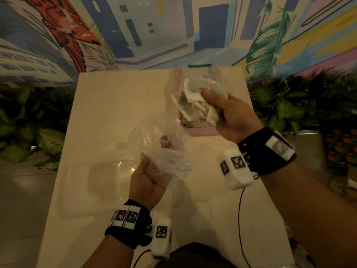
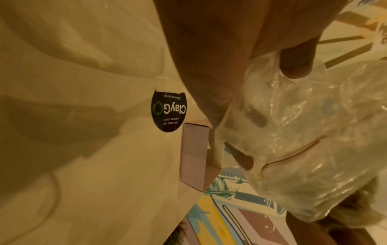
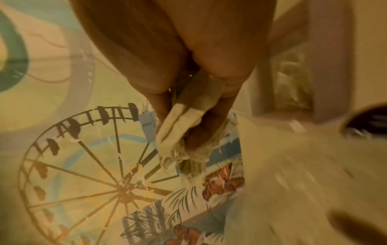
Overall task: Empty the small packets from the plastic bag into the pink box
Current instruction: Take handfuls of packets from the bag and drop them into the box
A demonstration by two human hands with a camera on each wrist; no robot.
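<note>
Right hand (image 1: 234,118) closed around a bunch of small packets (image 1: 195,101), white and crumpled, held just above the pink box (image 1: 201,130); box standing on the pale table (image 1: 108,113), toward its far side. Left hand (image 1: 147,180) curled round the bottom of the clear plastic bag (image 1: 164,144), raised over the table near the box; something small and dark visible inside, too unclear to name. Round black sticker (image 2: 168,110) on the table beside the box.

Clear plastic bag (image 1: 164,149) crumpled, held up off the table, a few items visible inside. Bunch of white small packets (image 1: 195,101) held over the pink box (image 1: 201,130), which sits open on the table.
</note>
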